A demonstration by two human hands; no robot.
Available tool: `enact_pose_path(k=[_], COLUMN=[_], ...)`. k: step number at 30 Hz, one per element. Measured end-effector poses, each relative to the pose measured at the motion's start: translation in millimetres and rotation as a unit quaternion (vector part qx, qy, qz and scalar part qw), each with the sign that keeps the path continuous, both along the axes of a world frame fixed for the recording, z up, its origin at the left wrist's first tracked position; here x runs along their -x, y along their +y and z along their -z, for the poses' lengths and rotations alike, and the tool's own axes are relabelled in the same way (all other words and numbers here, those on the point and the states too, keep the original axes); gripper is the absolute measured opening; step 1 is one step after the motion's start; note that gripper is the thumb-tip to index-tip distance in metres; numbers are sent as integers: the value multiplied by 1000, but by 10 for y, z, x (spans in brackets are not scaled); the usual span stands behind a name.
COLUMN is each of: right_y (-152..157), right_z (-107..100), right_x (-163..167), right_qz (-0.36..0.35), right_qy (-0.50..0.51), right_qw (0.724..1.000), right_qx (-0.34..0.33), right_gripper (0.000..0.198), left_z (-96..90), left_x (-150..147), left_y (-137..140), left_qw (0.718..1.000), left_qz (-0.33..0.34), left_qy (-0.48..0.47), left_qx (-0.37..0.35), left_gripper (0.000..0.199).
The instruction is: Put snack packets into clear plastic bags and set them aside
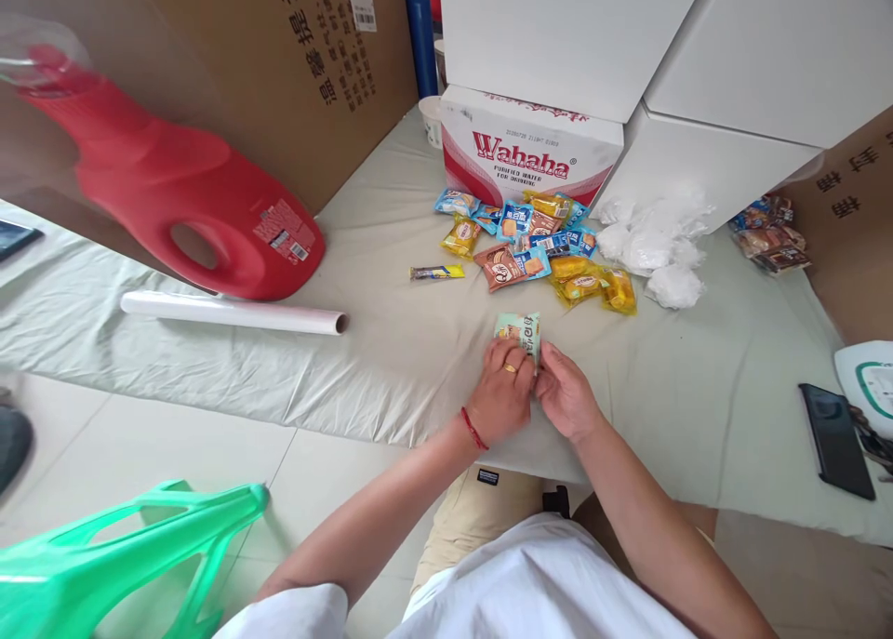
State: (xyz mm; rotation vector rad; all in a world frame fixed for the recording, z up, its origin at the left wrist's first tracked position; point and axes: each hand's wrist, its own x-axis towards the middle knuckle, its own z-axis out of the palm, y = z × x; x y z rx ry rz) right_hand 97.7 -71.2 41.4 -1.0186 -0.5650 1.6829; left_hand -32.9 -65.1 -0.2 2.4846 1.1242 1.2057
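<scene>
gripping a green packet [525, 328], left hand [503, 388] curled over, right hand [568, 397] pinching its edge

wht short-slv shirt [540, 583], beige trousers [453, 532] w/ blk label [488, 477], red bracelet [473, 429], gold ring [510, 368] on l. hand [500, 395]

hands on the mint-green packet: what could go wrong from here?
The left hand covers much of the mint-green packet, so a slip might go unnoticed. The wrapped snacks lie loose just beyond; a bump may scatter them. The white roll lies near the front edge of the cloth-covered surface and might roll off.
</scene>
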Motion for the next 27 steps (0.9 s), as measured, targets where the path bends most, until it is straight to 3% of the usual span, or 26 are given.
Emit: enact_pose_path(k=[3,6,9,12,14,16,20,23,27], right_y=[-1,-5,-36,-115,-194,-280,-356,-199,301], right_z=[20,64,98,104,97,80,8,-28,7], right_x=[-8,-37,-133,-413,-763,-1242,-2342,-2988,-3503], right_qz=[2,2,26,51,100,195,395,431,413], right_qy=[-6,-7,-23,-68,-115,-163,-240,-278,-281], right_qw=[1000,1000,999,996,988,967,885,855,863], right_qx=[-10,2,-2,1,8,16,51,80,79], right_gripper=[39,37,38,42,42,41,35,25,16], left_z=[-17,-52,-110,-158,-156,-125,-50,-15,21], left_x=[-6,0,57,169,241,259,32,-242,-396], left_y=[-87,-134,-165,-173,-108,49,537,846,998], left_qw=[993,977,962,960,965,965,959,961,968], left_qz=[105,165,175,133,73,16,-60,-56,8], left_qy=[-41,-95,-165,-203,-209,-208,-196,-173,-98], left_qx=[47,93,131,139,142,156,194,209,231], left_gripper=[57,53,44,36,30,25,17,16,18])
